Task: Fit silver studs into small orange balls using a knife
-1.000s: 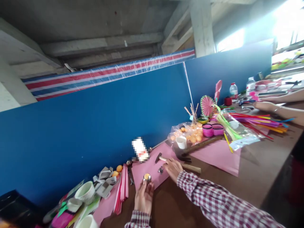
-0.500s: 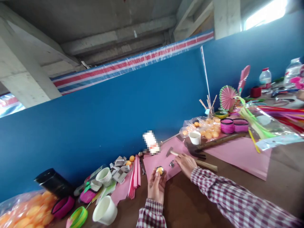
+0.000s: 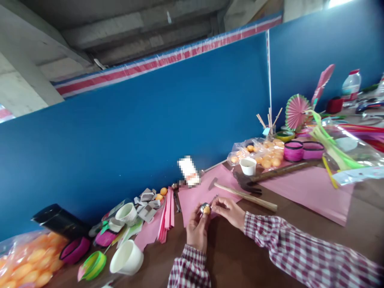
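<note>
Near the bottom centre, my left hand (image 3: 198, 232) is closed round a small shiny metal piece with an orange ball (image 3: 206, 209) in it. Just to its right, my right hand (image 3: 229, 210) has its fingers pinched close beside the ball; what they hold, if anything, is too small to make out. Both hands are over the near edge of a pink sheet (image 3: 195, 192). A small hammer (image 3: 246, 195) with a light wooden handle lies behind my right hand, its head on the sheet.
A larger hammer (image 3: 279, 172) lies beside a white cup (image 3: 248, 166) and bagged orange balls at the right. On the left are a white cup (image 3: 126, 258), pink strips (image 3: 166, 216), a black cylinder (image 3: 60, 222) and a bag of orange balls (image 3: 33, 260). A blue partition (image 3: 156, 120) stands behind.
My right hand has left the small hammer's handle and moved left, close to the ball in my left hand. The camera view has tilted down and shifted slightly.
</note>
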Demonstrator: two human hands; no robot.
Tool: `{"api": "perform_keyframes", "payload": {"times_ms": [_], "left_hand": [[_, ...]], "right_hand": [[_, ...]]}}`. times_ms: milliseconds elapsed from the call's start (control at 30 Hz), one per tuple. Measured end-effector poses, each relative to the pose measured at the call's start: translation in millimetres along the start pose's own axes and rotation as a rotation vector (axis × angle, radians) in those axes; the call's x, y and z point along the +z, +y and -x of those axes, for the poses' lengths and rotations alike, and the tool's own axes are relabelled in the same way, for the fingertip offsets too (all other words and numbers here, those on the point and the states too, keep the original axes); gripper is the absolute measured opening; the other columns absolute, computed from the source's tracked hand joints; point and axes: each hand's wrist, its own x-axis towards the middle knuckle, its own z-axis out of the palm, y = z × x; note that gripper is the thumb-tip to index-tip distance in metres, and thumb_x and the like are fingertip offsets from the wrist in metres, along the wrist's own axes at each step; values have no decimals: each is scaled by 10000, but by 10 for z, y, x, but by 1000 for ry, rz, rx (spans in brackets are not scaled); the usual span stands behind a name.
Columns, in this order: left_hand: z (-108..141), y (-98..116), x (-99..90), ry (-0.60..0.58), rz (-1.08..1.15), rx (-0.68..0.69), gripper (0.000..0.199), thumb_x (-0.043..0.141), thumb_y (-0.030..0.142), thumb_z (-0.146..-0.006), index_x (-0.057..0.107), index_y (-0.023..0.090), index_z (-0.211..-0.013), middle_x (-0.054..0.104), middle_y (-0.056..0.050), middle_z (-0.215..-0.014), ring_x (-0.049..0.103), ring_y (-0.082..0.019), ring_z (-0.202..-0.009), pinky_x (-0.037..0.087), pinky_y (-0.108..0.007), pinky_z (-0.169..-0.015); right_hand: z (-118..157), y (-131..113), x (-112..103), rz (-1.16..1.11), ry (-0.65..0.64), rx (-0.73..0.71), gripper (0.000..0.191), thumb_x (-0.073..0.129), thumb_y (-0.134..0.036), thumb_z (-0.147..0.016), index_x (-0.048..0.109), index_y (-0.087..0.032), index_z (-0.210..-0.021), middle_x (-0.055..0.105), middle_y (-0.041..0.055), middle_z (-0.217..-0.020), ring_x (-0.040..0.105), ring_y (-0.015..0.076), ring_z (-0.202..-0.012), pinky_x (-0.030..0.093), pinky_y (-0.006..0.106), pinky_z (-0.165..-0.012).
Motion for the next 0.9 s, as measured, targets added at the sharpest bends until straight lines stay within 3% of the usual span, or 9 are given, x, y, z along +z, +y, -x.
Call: {"api": "perform_keyframes", "payload": {"times_ms": [233,900], "left_hand": [[-11,-22,-5,5,7,-6,348,681,173,-622,568,173,-951,616,-63,-1000,576,-195,-941,421,-368,-885],[-3,21,32,25,-23,-14,326,696,182,-598,591,180,-907,622,-47,-981,578,-188,-927,422,-362,-876]], "right_hand": [[1,-16,-3,-58,-40,22,270,560,-404,-723,573,-135,-718,603,37,-760,551,146,-747,442,280,-710],[12,-30,8,48,-12,64,274,590,-402,-690,585,-128,-677,602,27,-748,553,125,-688,448,257,-667]]}}
